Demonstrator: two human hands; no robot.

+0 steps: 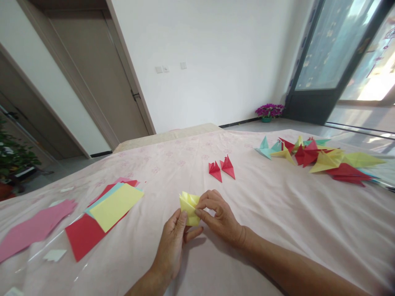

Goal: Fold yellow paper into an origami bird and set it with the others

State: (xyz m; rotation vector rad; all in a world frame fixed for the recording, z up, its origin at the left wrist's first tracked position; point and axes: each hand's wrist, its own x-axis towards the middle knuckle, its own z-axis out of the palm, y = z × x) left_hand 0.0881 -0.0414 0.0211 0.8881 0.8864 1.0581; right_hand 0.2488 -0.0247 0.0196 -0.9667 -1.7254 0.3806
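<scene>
Across the room from me, a white wall [216, 49] rises behind a table spread with a pale pink cloth [277, 230], rumpled and faintly flowered. To the person's left stands a brown door [83, 61], shut; off to the right is a dark-framed glass door [314, 100], with bright light coming in beside it. A leafy plant [15, 152] stands at the far left, and purple flowers [269, 110] sit in a green pot at the wall's foot.

On the cloth's right side lies a heap of folded birds [311, 156], red, yellow and green, overlapping. On the left, a yellow sheet [119, 205] tops blue and red ones, with pink paper [37, 226] near them.

Both hands meet in the middle, just above the cloth. The left hand [173, 238] has its thumb pressed on the front of a small yellow fold [187, 205], one finger reaching out below it. The right hand [224, 218] pinches the fold's right edge between thumb and forefinger, the other fingers bent.

Just beyond, two red folds [215, 171] lie side by side. A white scrap [55, 255] rests near the pink paper.
</scene>
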